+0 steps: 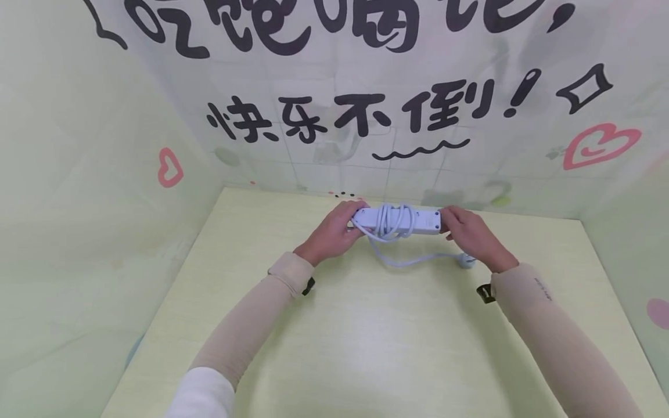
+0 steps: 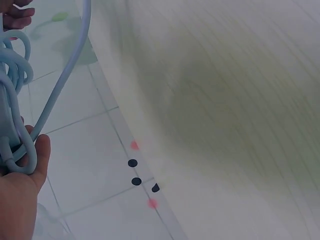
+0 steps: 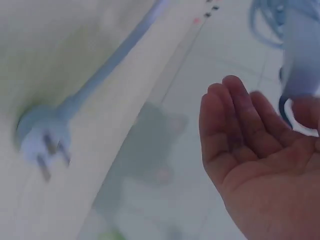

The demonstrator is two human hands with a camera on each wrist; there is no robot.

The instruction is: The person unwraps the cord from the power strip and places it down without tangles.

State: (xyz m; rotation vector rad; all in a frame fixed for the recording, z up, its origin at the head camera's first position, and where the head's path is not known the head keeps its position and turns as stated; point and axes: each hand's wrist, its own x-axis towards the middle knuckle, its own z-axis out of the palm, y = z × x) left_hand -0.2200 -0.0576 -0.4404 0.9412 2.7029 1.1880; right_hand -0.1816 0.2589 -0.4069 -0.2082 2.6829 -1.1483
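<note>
Crosswise between left grip and right grip, power strip, one end in each.

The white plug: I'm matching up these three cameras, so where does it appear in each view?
Head: the plug is right of centre, just below the right hand.
Left wrist: not in it; a cord runs out of the top edge.
Right wrist: near the left edge, mid-height, with its prongs showing.
Shared landmark: the black dots low on the wall, beside the table edge.
</note>
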